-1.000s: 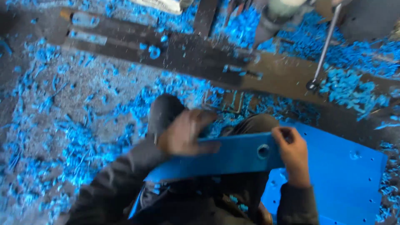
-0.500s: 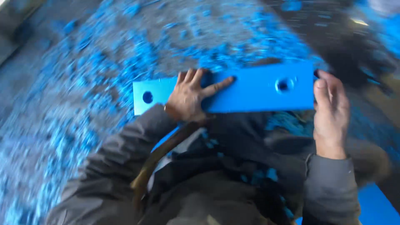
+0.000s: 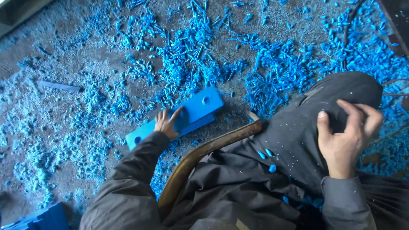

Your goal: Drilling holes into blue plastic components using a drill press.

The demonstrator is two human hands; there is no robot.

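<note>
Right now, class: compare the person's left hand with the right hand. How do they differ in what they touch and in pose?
The left hand is stretched out low, resting on a blue bar with round holes that lies on the shaving-strewn floor; the right hand sits close in, on the dark trouser knee. The left lies fairly flat; the right has curled fingers. Both are bare, with dark grey sleeves.

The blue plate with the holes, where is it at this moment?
In the head view the blue plate lies left of centre on the floor among blue shavings, under the left hand, beside the chair's curved armrest.
</note>
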